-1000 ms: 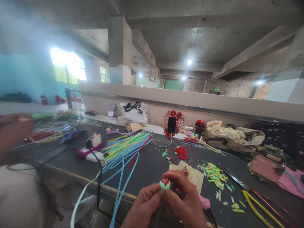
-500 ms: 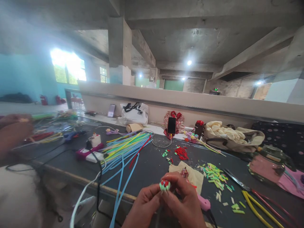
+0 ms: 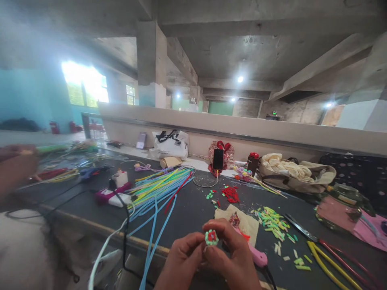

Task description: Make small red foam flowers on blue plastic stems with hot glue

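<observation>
Pinching a small green-and-red bead cluster (image 3: 211,237) between them, left hand (image 3: 181,262) and right hand (image 3: 234,257) grasp it.

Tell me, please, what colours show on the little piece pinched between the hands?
Light green around a red centre on the little piece, seen best in the head view.

1. A bundle of coloured strips (image 3: 160,186) lay across the dark table (image 3: 193,205).
2. Cut green pieces (image 3: 272,221) were scattered beside scissors (image 3: 299,227).
3. A phone (image 3: 218,159) stood propped near a white bag (image 3: 171,145).
</observation>
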{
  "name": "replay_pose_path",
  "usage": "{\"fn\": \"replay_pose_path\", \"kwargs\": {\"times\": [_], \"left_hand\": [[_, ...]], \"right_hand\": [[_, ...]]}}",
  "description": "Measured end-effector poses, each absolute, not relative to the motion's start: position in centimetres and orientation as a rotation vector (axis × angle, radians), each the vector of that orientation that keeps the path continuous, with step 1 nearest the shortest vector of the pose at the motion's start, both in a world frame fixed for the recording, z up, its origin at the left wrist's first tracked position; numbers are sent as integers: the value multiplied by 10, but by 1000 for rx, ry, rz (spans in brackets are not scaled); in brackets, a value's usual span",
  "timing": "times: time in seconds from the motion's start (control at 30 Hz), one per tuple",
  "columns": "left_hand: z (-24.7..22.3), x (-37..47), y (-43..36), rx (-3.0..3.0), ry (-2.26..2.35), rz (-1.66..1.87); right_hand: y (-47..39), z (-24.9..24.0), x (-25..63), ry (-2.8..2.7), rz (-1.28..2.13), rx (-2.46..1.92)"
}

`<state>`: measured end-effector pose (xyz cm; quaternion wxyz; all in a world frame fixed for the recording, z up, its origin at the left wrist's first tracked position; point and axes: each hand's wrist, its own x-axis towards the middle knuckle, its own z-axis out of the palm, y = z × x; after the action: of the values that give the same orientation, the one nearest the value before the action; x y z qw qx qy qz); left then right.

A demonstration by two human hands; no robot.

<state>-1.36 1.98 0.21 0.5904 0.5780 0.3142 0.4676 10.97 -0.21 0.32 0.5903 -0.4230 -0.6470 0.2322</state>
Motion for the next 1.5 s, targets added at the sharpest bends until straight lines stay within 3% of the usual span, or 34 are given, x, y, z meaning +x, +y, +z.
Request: {"fn": "replay_pose_path", "kwargs": {"times": [0.37, 0.9, 1.17, 1.5], "left_hand": [[-3, -15, 22, 1447, 769, 1078], [-7, -21, 20, 928, 450, 907], [-7, -21, 13, 734, 457, 794], [1, -16, 12, 919, 510, 837]], "right_hand": [[-1, 3, 110, -1497, 501, -926], [-4, -9, 119, -1392, 594, -945], [-8, 8, 112, -1592, 639, -903], [-5, 5, 111, -1537, 611, -896]]}}
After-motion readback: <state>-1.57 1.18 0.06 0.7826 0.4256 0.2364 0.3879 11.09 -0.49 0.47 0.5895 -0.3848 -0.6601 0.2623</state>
